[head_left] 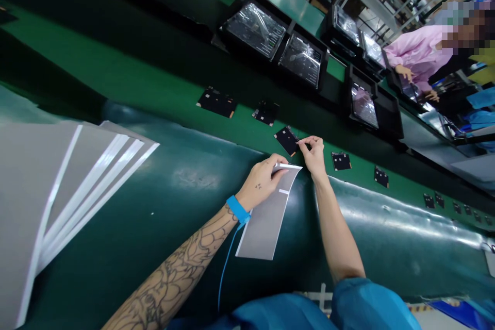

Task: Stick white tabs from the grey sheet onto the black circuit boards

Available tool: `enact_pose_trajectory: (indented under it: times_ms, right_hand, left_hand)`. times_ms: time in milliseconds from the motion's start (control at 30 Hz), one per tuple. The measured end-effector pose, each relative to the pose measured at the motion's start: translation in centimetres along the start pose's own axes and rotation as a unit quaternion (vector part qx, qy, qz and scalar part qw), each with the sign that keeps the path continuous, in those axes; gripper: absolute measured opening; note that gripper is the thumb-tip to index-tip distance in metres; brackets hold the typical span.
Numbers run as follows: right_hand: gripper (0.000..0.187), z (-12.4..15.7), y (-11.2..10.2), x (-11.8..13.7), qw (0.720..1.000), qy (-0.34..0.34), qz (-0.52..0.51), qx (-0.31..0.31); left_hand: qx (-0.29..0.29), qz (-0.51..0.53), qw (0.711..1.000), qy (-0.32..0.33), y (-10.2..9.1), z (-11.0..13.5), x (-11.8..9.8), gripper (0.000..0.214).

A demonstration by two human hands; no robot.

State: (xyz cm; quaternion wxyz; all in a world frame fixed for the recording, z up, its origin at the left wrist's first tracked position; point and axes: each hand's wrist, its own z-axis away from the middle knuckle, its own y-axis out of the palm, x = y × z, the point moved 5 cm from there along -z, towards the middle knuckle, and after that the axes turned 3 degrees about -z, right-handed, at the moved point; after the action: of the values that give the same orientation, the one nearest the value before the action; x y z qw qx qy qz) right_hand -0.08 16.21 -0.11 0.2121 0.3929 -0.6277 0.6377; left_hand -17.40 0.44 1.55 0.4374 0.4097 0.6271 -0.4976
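Observation:
My left hand (265,180) is closed around the upper end of a grey strip sheet (260,234) with white edges and a short white band. The sheet hangs tilted over the near bench, its top end bent under my fingers. On the green belt, my right hand (313,154) pinches with thumb and forefinger at the right edge of a black circuit board (286,140). That board lies at a slant, with small pale squares and an orange tab; my fingertips partly cover its edge. A blue wrist strap (237,210) with a cord is on my left wrist.
More black circuit boards (217,102) lie spaced along the green belt (154,98). Large grey sheets (34,175) with white edges are fanned at left. Black trays (301,59) holding shiny film-wrapped items stand beyond the belt. A person in a pink sleeve (415,46) works at far right.

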Motion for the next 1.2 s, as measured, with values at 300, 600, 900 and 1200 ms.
enact_pose_trajectory:
  times_ms: [300, 600, 900, 1200]
  right_hand:
    - [0.017, 0.0, -0.4, -0.5, 0.999, -0.002, 0.035, -0.004]
    - [0.016, 2.9, -2.2, 0.8, 0.988, 0.005, -0.094, -0.123]
    - [0.013, 8.1, -0.5, 9.1, 0.982, -0.117, -0.096, 0.115]
    - [0.013, 7.7, 0.2, 9.3, 0.976, -0.122, -0.092, 0.153]
  left_hand:
    - [0.005, -0.012, 1.000, 0.002, 0.0, 0.0, 0.1, 0.010]
    - [0.007, -0.008, 1.000, -0.005, 0.1, 0.0, 0.3, 0.010]
    - [0.004, 0.013, 1.000, -0.012, 0.1, -0.1, 0.3, 0.018]
    - [0.009, -0.021, 1.000, -0.003, 0.0, -0.2, 0.1, 0.031]
